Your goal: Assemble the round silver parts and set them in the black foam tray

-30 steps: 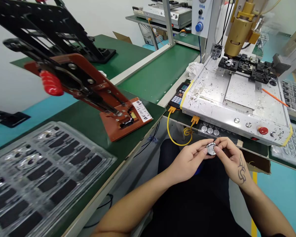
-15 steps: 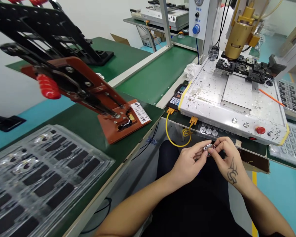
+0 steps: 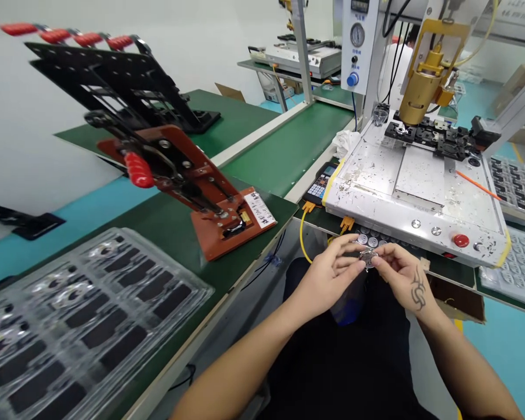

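Between my two hands, above my lap, is a small shiny metal ring-like part (image 3: 368, 257). My left hand (image 3: 332, 274) pinches its left side, thumb below and fingers spread a little above. On its right side my right hand (image 3: 400, 273), with a tattoo near the wrist, grips the edge between thumb and fingers. Just behind the hands, round silver discs (image 3: 373, 241) lie under the front edge of the white machine (image 3: 420, 216). A similar shiny part (image 3: 401, 130) sits in the black fixture on that machine, below a gold cylinder (image 3: 415, 99).
On the left bench stand a red-brown clamp fixture (image 3: 210, 236) with a red handle and a clear plastic tray (image 3: 175, 265) holding shiny parts. A keypad controller (image 3: 321, 182) and yellow cable (image 3: 304, 233) are left of the machine. Another tray (image 3: 514, 262) lies right.
The metal part has been turned so its face shows more, and my left fingers have opened out somewhat. The view has shifted, showing more of the machine's upper part.
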Demonstrator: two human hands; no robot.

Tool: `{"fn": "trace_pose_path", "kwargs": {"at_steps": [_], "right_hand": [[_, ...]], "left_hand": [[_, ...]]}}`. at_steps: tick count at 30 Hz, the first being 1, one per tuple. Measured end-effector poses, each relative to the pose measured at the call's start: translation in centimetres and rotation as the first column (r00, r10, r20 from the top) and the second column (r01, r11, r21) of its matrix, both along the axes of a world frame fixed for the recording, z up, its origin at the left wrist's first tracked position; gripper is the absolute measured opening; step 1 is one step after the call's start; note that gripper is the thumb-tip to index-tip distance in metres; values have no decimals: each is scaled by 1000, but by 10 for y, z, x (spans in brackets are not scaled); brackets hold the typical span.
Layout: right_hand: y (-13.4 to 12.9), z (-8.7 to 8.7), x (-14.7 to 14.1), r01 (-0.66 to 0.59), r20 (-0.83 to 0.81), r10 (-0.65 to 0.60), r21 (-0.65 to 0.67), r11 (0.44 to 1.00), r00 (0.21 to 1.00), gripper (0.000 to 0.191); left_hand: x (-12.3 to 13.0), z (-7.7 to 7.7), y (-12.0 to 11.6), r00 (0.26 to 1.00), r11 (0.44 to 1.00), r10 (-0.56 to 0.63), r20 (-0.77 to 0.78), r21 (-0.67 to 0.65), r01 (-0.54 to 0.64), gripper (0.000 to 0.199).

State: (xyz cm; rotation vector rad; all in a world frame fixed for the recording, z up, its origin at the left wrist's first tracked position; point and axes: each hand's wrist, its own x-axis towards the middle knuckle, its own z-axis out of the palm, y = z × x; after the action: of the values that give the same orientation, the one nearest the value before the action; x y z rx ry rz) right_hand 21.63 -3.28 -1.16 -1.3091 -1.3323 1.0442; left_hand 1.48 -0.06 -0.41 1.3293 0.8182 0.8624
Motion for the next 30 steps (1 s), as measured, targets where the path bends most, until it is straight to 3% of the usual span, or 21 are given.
{"fn": "trace_pose_path", "kwargs": {"at_steps": [2,5,11,18,25,30], "right_hand": [[2,-4,-6,2,-180,-17,-83,997,984,35],[2,-6,-14,-41,-271,7,-121,992,963,39],[-5,3,-22,-16,-189,-7,-118,993,982,39],[-8,10,-29,5,-122,-18,-100,995,992,39],[-7,6,-31,6,-109,-12,-54,999,994,35],[-1,4,-21,-110,30,109,54,992,994,29]], "left_hand": [[2,-3,-4,999,997,36,34,-71,-33,44],[1,-3,-9,998,993,56,39,-106,-51,33],[-4,8,-11,997,992,72,5,-100,-71,33],[-5,10,-12,996,990,75,44,-124,-69,36],[-8,13,-15,995,995,96,-30,-27,-97,31],[-11,17,-11,991,993,119,-66,13,-118,27]]}}
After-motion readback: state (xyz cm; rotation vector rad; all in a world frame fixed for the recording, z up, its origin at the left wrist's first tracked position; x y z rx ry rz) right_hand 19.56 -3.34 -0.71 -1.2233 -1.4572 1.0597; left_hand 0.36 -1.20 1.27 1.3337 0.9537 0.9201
